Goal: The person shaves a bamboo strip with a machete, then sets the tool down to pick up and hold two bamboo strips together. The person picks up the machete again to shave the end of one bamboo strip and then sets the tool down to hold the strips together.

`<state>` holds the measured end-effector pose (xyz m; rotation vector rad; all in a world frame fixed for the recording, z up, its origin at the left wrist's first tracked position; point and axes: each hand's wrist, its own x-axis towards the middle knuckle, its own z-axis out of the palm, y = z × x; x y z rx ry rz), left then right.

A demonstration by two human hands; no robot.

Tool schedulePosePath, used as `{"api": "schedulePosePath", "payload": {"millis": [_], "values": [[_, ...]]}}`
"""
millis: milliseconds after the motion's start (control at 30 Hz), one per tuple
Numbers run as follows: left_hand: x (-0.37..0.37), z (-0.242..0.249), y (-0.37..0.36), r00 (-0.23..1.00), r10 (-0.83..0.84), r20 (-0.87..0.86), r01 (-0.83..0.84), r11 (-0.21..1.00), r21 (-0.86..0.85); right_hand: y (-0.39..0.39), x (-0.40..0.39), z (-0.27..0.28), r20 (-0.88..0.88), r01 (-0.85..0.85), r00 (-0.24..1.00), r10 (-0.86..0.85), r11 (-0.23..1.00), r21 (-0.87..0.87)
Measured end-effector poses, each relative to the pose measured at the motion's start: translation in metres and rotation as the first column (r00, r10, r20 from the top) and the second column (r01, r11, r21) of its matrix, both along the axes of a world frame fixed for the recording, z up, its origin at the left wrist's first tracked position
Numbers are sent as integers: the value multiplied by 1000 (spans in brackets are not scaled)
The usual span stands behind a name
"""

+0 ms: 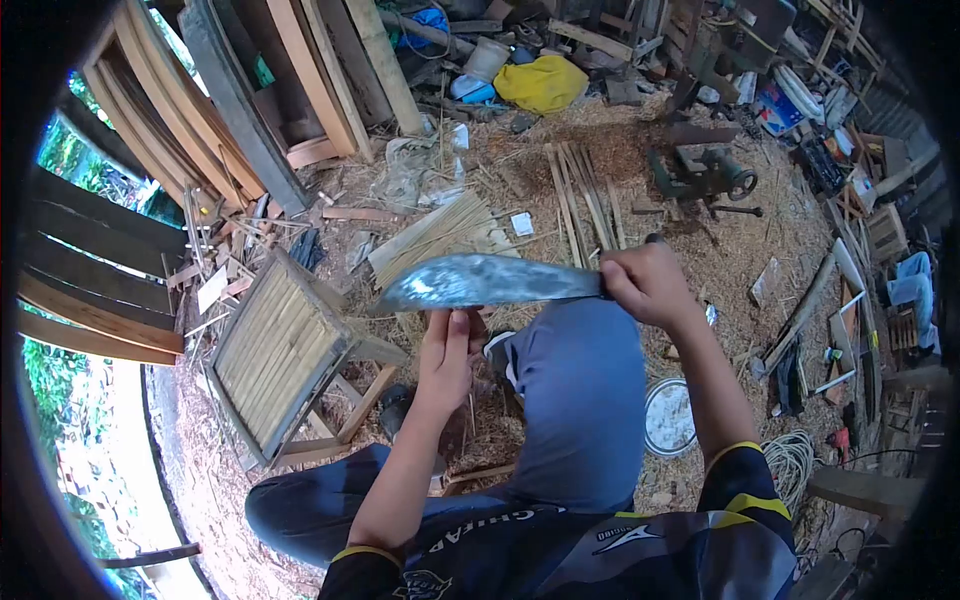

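Observation:
A large machete point(480, 282) with a broad, shiny blade lies crosswise in front of me, its tip pointing left. My right hand point(643, 285) is wrapped round its dark handle, above my raised knee. Under the middle of the blade is my left hand point(447, 350), its fingers pointing up and pressed together at the lower edge. The blade hides the fingertips, so whatever they hold cannot be made out. A stool with a slatted bamboo top point(280, 355) stands to the left of my left hand.
Wood shavings cover the ground. Bamboo strips point(440, 235) and long sticks point(580, 195) lie ahead, with a green vise point(700, 175) beyond at right. A round tin point(670, 418) is beside my knee. Boards point(240, 100) lean at upper left; coiled wire point(790, 465) lies right.

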<state>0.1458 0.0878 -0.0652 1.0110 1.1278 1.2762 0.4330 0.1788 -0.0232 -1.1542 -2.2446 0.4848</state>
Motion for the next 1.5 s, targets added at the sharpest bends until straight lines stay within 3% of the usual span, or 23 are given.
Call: {"api": "schedulePosePath", "payload": {"millis": [67, 133, 167, 233, 333, 500, 667, 867, 967, 1067, 1200, 1300, 1433, 1500], "values": [[1, -9, 4, 1000, -23, -10, 23, 999, -27, 8, -11, 9, 27, -74, 997, 72, 994, 75], [7, -1, -1, 964, 61, -259, -65, 998, -5, 12, -22, 14, 92, -151, 986, 141, 981, 121], [9, 1, -1, 935, 67, -349, -79, 997, -22, 13, -29, 11, 39, -180, 984, 176, 974, 140], [6, -6, 0, 854, 80, -514, -51, 996, 71, 17, -32, 10, 108, -197, 977, 183, 971, 138], [10, 15, 5, 821, -34, -569, 2, 998, -55, 16, -36, 13, 121, -209, 974, 190, 964, 165], [12, 7, 6, 845, -6, -534, -2, 1000, -14, 18, -35, 8, 93, -216, 975, 201, 956, 198], [15, 5, 2, 927, 16, -375, -10, 1000, 18, 19, -36, 4, 53, -207, 978, 200, 955, 211], [8, -9, 1, 962, -61, -265, 77, 996, 50, 19, -36, 2, 57, -206, 979, 198, 958, 201], [14, 7, -1, 948, -35, -317, 20, 999, -50, 20, -37, 1, 63, -210, 977, 202, 957, 199], [16, 16, -2, 915, -25, -403, 25, 1000, -6, 20, -37, 1, 71, -210, 977, 200, 956, 205], [11, -6, 2, 850, 89, -519, 75, 955, 287, 20, -37, 6, 95, -238, 970, 224, 953, 187], [5, -12, 1, 724, 123, -679, 149, 933, 328, 19, -39, 8, 92, -236, 971, 221, 948, 212], [0, -8, -11, 774, 84, -627, 141, 943, 301, 13, -34, 21, 103, -198, 979, 173, 920, 339], [-22, -26, -26, 361, 296, -884, 303, 860, 411, 9, -23, 24, 128, -163, 984, 122, 907, 388]]}}
